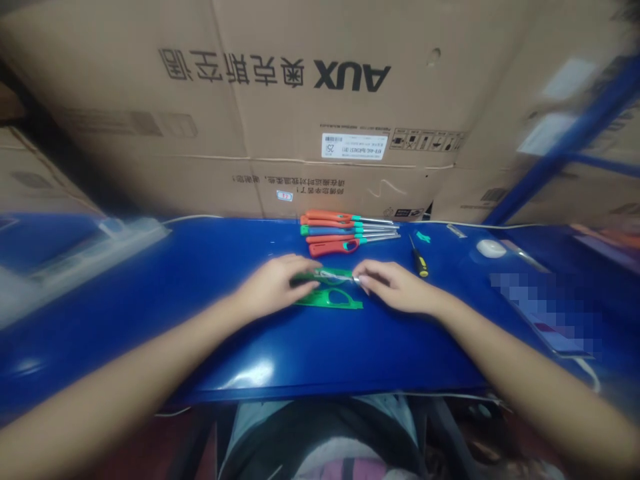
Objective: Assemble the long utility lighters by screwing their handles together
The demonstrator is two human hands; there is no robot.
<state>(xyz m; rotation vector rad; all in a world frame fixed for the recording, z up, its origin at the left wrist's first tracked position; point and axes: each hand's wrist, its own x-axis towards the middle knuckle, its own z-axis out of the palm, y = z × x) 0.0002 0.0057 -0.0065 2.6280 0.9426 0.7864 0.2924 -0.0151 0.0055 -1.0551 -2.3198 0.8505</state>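
Observation:
My left hand (279, 285) is closed around the left end of a green plastic lighter casing half (343, 272), thumb below and fingers above. Thin pale wires and a small shiny metal part (356, 279) lie along that half. At its right end, my right hand (395, 285) pinches the metal part between thumb and fingertips. Just below, a second green casing half (330, 299) with a trigger opening rests on the blue table, partly under my left thumb. Fingers cover some of the inner parts.
Several stick lighters (330, 237), mostly orange and red, lie in a row behind my hands. A yellow-black screwdriver (419, 260), small teal pieces (423, 237) and a white mouse-like object (491, 249) are to the right. Large cardboard (280, 133) stands at the table's back.

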